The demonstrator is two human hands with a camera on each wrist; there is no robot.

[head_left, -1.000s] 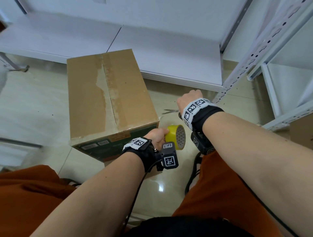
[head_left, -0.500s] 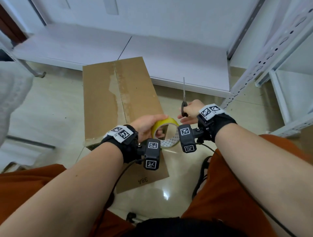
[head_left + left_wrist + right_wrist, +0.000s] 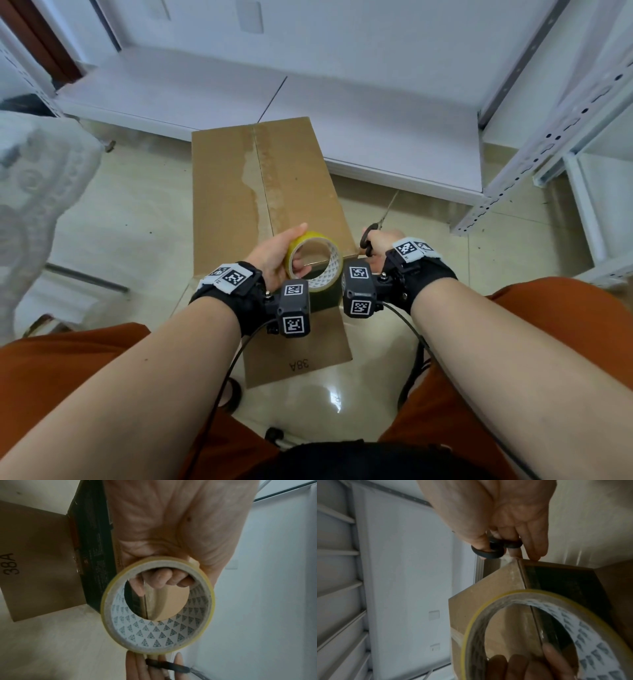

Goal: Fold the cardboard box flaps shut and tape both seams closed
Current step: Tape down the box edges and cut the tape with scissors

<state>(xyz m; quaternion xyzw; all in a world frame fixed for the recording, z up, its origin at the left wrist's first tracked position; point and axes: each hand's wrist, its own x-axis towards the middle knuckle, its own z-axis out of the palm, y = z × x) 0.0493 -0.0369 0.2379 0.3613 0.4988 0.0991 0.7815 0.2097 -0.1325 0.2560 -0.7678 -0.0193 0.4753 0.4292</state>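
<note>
A brown cardboard box (image 3: 233,192) stands on the floor with its top flaps folded flat and an old tape scar along the middle seam. One flap (image 3: 298,353) marked 38A sticks out at the near end. My left hand (image 3: 274,253) grips a yellow-edged roll of tape (image 3: 315,263) over the box's near edge, fingers curled through its core (image 3: 164,580). My right hand (image 3: 380,245) holds black-handled scissors (image 3: 371,229) at the box's near right corner, blades pointing away. Thumb and finger pass through the scissors' loops (image 3: 489,551).
A low white shelf board (image 3: 376,130) runs behind the box. A white perforated metal rack (image 3: 548,137) stands at the right. A white patterned object (image 3: 34,192) fills the left edge. My knees in orange cloth (image 3: 548,308) flank the tiled floor (image 3: 130,219).
My left hand lifted the tape roll from beside the box up over its near edge. My right hand picked the scissors up off the floor and brought them to the box corner.
</note>
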